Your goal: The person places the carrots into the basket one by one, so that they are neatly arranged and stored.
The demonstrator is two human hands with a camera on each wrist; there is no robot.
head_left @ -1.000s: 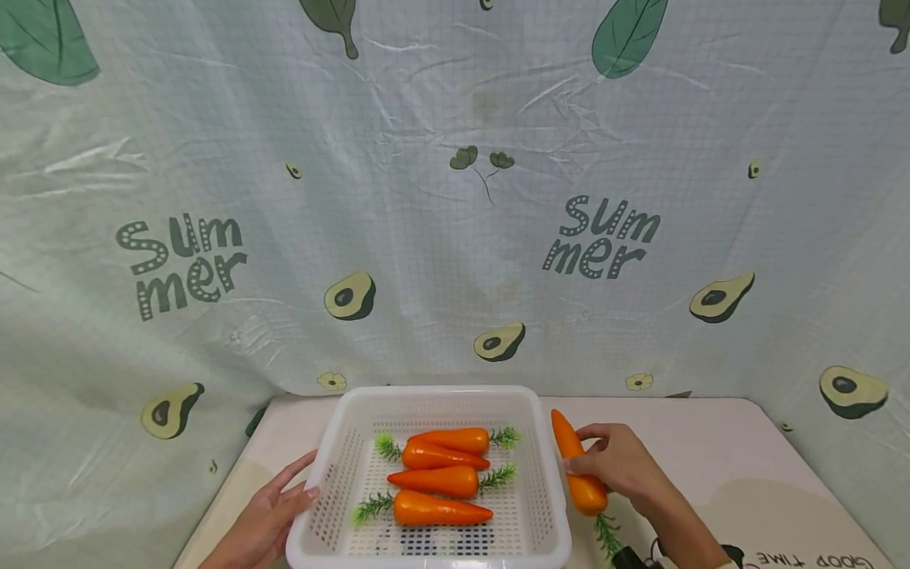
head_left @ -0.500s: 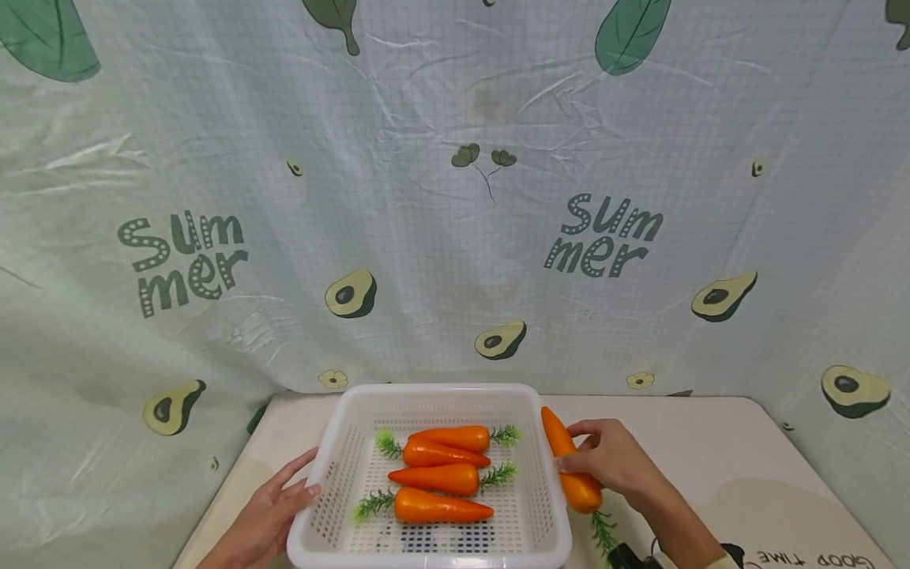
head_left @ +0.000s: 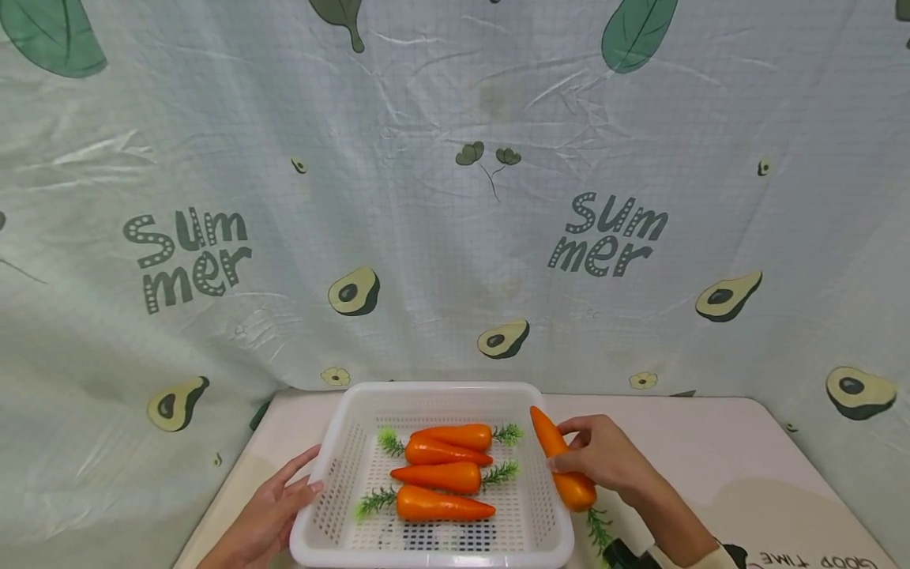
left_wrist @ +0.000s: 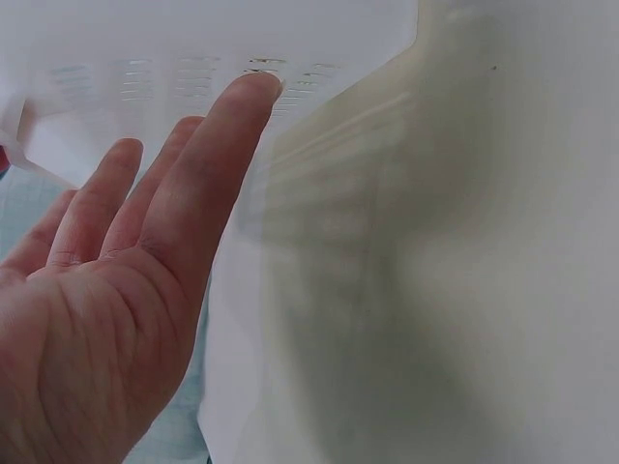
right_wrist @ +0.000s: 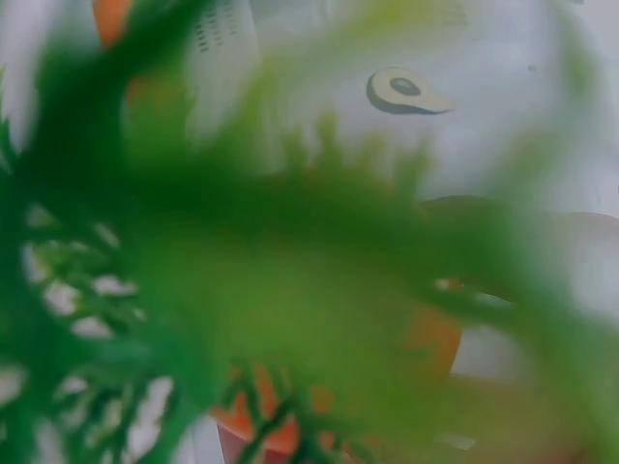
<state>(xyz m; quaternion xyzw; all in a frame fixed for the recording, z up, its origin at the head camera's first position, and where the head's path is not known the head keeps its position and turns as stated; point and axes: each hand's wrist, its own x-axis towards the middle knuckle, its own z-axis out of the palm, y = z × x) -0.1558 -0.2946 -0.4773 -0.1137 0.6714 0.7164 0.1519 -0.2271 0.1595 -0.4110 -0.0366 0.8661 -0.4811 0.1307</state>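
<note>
Four carrots [head_left: 442, 477] lie in our basket [head_left: 334, 482]; our right hand [head_left: 604, 462] grips a fifth carrot [head_left: 562, 466] at its rim, while our left hand [head_left: 273, 510], fingers straight, steadies it.

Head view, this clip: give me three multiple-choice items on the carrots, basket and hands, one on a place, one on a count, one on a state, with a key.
1. Where is the carrot that the right hand holds?
A. over the basket's right rim
B. on the basket floor
C. left of the basket

2. How many carrots lie inside the white basket?
A. two
B. four
C. six

3. How is the left hand placed?
A. curled round a carrot
B. fingers straight, touching the basket's left wall
C. lifted clear of the table

Key: 1 A, the held carrot slants over the right rim with its tip toward the inside; 2 B, four carrots lie stacked across the basket floor; 3 B, in the left wrist view the straight fingers rest against the perforated wall.
</note>
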